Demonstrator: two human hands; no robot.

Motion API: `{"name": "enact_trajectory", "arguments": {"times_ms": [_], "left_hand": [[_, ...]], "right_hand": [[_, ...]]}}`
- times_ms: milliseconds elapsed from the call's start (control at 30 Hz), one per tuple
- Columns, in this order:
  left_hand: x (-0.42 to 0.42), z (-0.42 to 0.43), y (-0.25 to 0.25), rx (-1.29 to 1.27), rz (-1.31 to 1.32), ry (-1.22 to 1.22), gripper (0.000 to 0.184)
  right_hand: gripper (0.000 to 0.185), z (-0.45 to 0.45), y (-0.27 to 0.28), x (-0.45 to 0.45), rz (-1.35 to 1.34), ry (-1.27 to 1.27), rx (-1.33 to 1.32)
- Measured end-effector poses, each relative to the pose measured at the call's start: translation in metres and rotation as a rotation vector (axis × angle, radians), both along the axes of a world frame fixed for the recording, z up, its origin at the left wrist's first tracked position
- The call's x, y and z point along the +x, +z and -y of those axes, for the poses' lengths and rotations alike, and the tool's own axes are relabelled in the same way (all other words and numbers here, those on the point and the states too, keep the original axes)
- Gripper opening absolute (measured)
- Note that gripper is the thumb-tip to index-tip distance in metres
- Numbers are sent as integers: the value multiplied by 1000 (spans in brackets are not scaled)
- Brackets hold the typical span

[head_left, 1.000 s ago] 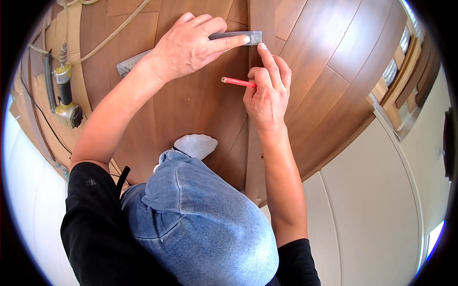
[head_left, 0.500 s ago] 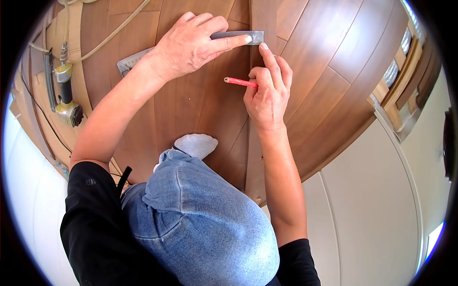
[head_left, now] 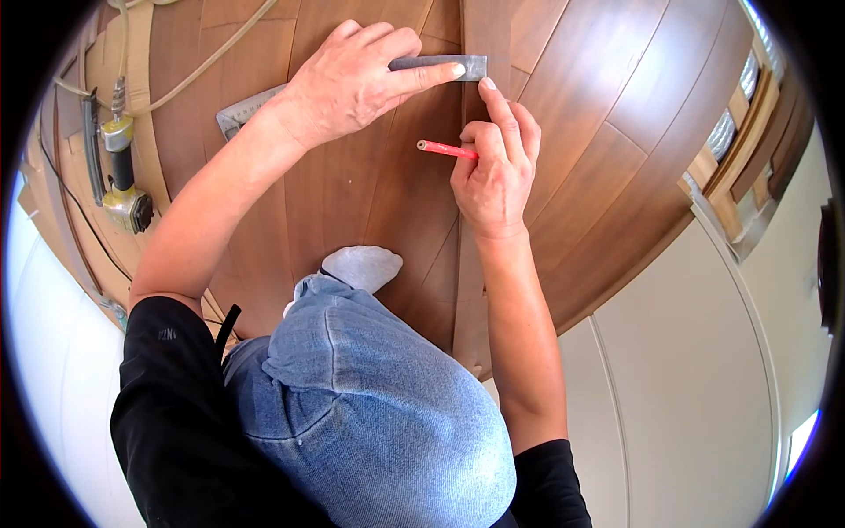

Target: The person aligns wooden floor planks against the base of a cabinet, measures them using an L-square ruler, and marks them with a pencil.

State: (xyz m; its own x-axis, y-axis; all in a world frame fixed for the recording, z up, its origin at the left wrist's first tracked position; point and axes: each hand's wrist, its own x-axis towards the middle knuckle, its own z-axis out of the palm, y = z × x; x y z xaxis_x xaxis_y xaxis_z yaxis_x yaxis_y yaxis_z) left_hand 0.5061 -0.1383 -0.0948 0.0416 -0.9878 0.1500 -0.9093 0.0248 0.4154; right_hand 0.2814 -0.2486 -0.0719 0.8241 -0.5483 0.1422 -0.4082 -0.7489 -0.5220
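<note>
My left hand (head_left: 356, 84) is closed around a grey metal bar (head_left: 473, 68) like the stock of a square, its index finger stretched along it. The bar's end lies across a narrow wooden plank (head_left: 486, 31). A pale corner with scale marks (head_left: 242, 114) shows under my left wrist; whether it joins the bar is hidden. My right hand (head_left: 495, 172) grips a red carpenter's pencil (head_left: 447, 150), its blunt end pointing left. The right index finger reaches up to the lower edge of the bar's end.
Brown floorboards (head_left: 598, 114) spread around the plank. On the left lies a yellow and black air tool (head_left: 123, 176) with a pale hose (head_left: 211, 62). My socked foot (head_left: 363, 267) rests on the floor below my hands. Wood pieces (head_left: 748, 141) stand at the right by white panels (head_left: 687, 352).
The pencil and right hand have shifted very slightly to the right. My left hand and the metal bar stay in practically the same place.
</note>
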Motion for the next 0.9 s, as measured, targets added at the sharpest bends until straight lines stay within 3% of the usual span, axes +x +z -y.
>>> {"name": "enact_trajectory", "arguments": {"times_ms": [900], "left_hand": [[-1,-1,1,23,4,-3,57]], "right_hand": [[22,-1,0,0,26,-17,47]]}}
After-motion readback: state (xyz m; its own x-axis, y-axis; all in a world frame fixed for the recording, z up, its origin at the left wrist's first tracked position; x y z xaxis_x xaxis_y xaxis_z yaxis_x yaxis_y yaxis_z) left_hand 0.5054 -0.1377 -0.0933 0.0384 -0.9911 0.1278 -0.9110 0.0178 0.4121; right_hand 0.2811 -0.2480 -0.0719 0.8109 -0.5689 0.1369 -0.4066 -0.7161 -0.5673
